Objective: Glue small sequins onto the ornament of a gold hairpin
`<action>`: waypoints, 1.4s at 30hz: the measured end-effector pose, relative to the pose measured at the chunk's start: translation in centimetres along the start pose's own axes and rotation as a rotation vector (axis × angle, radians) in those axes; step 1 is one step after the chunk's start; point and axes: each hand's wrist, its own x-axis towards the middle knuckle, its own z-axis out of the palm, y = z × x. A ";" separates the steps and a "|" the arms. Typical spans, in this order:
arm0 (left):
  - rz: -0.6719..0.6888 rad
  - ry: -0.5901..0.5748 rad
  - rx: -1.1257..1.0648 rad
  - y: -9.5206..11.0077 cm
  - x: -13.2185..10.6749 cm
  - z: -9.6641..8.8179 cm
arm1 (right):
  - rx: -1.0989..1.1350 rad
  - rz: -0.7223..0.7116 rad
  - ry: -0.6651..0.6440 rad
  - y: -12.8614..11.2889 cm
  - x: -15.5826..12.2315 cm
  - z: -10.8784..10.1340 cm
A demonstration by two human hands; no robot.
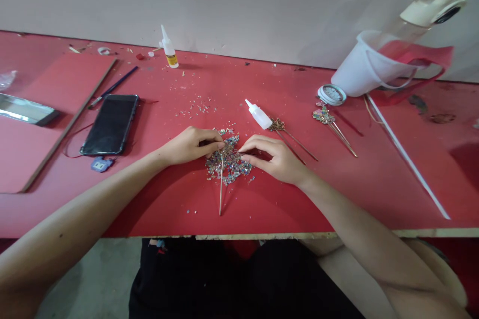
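My left hand (pixel 194 146) pinches the ornamented head of a gold-coloured hairpin (pixel 221 184), whose long prongs point toward the table's front edge. Beneath and around it spreads a pile of small shiny shell-like chips (pixel 232 173). My right hand (pixel 279 157) is closed at the pile's right side, thumb and fingertips nearly together; whatever is between them is too small to make out. Just beyond that hand, a white glue bottle (pixel 260 115) rests on another hairpin (pixel 295 143). A hairpin covered with colourful chips (pixel 335 123) lies farther right.
A phone (pixel 111 124), a brush (pixel 114 86) and a metal tray (pixel 28 109) lie to the left. An upright glue bottle (pixel 171 55) stands near the wall. At right are a white bucket (pixel 359 65), a small round container (pixel 332 94) and a white strip (pixel 409 159).
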 end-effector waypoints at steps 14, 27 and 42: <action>-0.030 -0.017 -0.054 0.2 0.0 0.0 | 0.143 0.057 0.051 0.5 -0.2 -0.4; -0.001 0.011 -0.006 -0.2 0.0 0.0 | 0.336 0.110 0.007 0.6 -0.3 0.2; -0.004 0.007 -0.023 0.1 0.0 -0.1 | 0.418 0.079 0.087 0.5 -0.5 -0.1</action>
